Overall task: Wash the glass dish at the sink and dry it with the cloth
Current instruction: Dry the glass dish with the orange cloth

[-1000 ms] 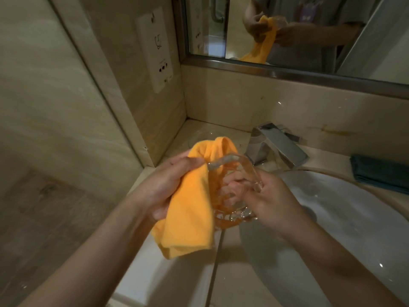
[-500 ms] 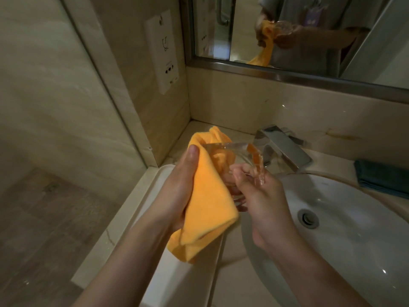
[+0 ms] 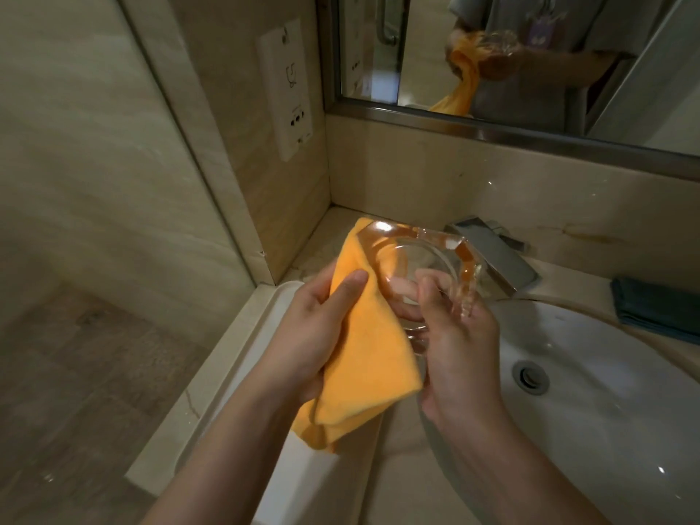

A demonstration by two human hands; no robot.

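Note:
A thick clear glass dish point(image 3: 424, 252) is held up in front of me, to the left of the sink point(image 3: 606, 392), its hollow side turned toward me. My right hand point(image 3: 458, 342) grips its right rim, thumb curled over the edge into the hollow. An orange cloth point(image 3: 363, 354) wraps the dish's left side and back and hangs down below it. My left hand point(image 3: 314, 327) holds the cloth against the dish, thumb on the front. Part of the dish is hidden behind the cloth and my fingers.
A chrome faucet point(image 3: 496, 255) stands just behind the dish. The white basin has its drain point(image 3: 530, 377) at the right. A dark folded towel point(image 3: 659, 308) lies on the counter at the far right. A mirror point(image 3: 530, 58) and a wall socket plate point(image 3: 288, 89) are above.
The dish has turned from edge-on to facing me with its hollow side, and the cloth has shifted round its left side. Both hands have risen slightly.

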